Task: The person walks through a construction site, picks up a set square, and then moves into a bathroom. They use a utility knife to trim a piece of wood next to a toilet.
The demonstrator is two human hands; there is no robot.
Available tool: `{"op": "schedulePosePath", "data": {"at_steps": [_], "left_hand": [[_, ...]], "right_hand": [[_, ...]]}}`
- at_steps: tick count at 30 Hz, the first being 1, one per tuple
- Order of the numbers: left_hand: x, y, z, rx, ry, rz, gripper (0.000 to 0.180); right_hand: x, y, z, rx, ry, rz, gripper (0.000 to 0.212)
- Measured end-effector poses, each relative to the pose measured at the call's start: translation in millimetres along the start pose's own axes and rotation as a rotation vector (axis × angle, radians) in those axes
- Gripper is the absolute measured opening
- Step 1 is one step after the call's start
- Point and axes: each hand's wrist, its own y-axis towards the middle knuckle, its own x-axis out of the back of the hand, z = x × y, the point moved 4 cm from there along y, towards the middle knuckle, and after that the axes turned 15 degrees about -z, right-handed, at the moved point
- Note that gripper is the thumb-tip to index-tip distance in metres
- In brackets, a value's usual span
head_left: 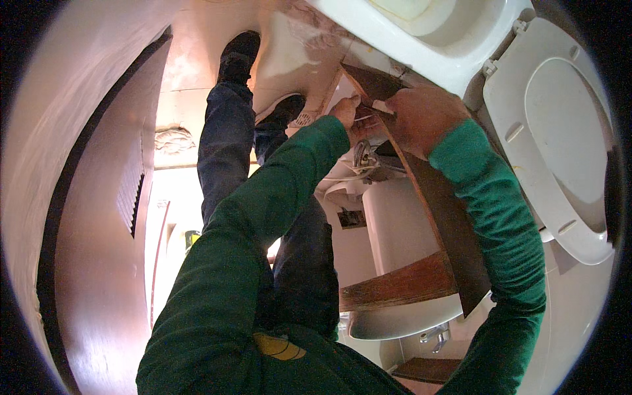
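Note:
A dark brown wooden panel stands on the right, running along the side of an open vanity cabinet. My right hand bends over the panel's far end, its fingers closed around a small white piece at the panel's edge. What that piece is I cannot make out. Just left of it, inside the panel's edge, my left hand is closed with thumb and fingers together; anything in its grip is too small to name. Pale thin strips or tubes show between the two hands. Both forearms wear green sleeves.
A white toilet with its seat and lid is at the upper right. The white washbasin has a metal tap. Hoses hang under it. A brown door with a vent stands left. A floor drain lies by my shoe.

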Motion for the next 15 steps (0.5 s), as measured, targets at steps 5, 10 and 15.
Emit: {"op": "schedulePosePath", "data": {"at_steps": [5,10,15], "left_hand": [[-2,-21,4,-0.079,0.003,0.164,0.04],[-4,-22,6,-0.111,-0.026,0.177,0.043],[2,-11,4,-0.124,-0.073,0.288,0.052]], "right_hand": [[29,-9,-9,0.007,-0.071,-0.07,0.033],[27,-21,-15,0.064,-0.023,-0.103,0.033],[32,-24,-12,0.043,-0.033,-0.127,0.034]]}}
